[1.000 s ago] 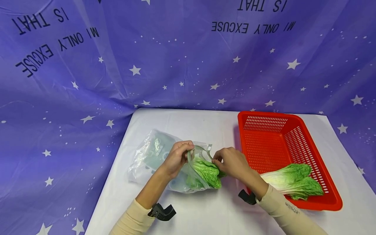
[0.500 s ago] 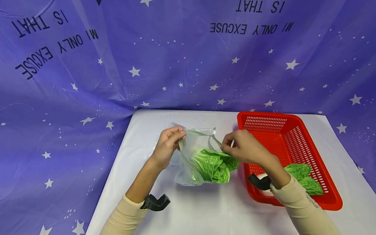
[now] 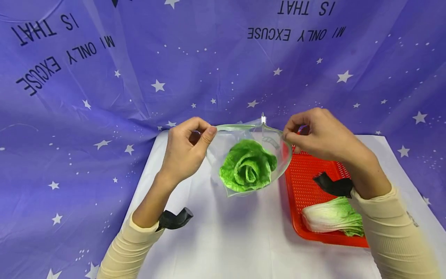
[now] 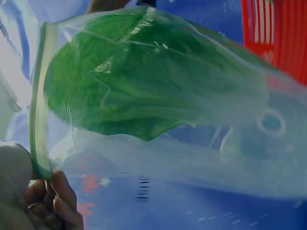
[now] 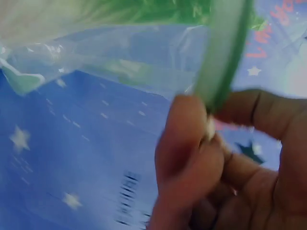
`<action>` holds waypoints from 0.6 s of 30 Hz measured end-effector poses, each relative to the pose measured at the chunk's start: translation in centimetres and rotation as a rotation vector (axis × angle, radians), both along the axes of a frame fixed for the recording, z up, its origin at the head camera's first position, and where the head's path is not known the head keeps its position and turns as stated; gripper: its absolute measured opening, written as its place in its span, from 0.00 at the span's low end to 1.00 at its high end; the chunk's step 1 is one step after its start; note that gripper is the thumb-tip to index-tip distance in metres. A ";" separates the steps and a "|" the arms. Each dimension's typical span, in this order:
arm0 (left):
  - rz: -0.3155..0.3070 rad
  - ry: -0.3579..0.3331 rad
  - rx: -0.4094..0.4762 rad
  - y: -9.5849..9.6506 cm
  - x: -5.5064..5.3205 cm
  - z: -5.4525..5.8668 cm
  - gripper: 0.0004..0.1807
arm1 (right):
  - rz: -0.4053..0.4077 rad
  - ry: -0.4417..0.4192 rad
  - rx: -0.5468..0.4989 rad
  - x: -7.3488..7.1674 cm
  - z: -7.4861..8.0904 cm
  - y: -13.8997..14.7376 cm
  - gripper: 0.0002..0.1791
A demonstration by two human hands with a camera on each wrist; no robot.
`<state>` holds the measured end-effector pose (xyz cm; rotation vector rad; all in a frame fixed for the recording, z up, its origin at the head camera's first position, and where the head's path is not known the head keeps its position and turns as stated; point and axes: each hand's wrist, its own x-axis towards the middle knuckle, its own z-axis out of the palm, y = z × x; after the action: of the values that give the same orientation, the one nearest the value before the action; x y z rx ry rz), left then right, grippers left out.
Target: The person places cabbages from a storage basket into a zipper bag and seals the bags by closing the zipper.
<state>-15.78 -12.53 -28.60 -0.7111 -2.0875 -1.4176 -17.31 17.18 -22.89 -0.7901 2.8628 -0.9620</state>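
Observation:
A clear zip bag [image 3: 216, 151] with a pale green zip edge hangs raised above the table, its mouth spread wide toward the head camera. Inside it sits a green leafy cabbage [image 3: 249, 168], leaf end up. My left hand [image 3: 186, 149] pinches the zip edge [image 4: 42, 96] at the left corner between thumb and fingers. At the opposite side my right hand [image 3: 318, 133] pinches the rim, also seen in the right wrist view, where the zip strip [image 5: 223, 52] runs between thumb and fingers. A white slider [image 3: 263, 120] shows on the far rim.
A red perforated basket [image 3: 296, 223] stands on the right of the white table [image 3: 237, 240]. In it lies another cabbage [image 3: 320, 217], partly behind my right forearm. A purple star-printed cloth [image 3: 223, 58] hangs behind and at the sides.
Both hands have lifted the bag with the cabbage off the table, toward the head camera, and moved apart. The bag has tipped upright, so its mouth now faces up and the cabbage shows leaf end on.

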 end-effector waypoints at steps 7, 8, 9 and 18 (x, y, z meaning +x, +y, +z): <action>0.230 0.294 -0.106 0.0 0.6 3.8 0.12 | -0.123 0.541 0.046 1.5 1.5 -1.4 0.05; 0.242 0.299 -0.129 0.1 0.7 4.0 0.12 | -0.114 0.570 0.060 1.6 1.2 -1.6 0.05; 0.248 0.288 -0.155 0.2 0.8 4.0 0.12 | -0.098 0.570 0.073 1.5 0.8 -1.7 0.05; 0.303 0.272 -0.325 -0.5 0.8 4.1 0.10 | -0.063 0.573 -0.014 0.8 0.7 -1.0 0.09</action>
<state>-14.96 -13.01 -24.53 -0.6342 -2.1173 -0.7826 -16.56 16.20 -22.23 -1.1463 3.3742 -0.8761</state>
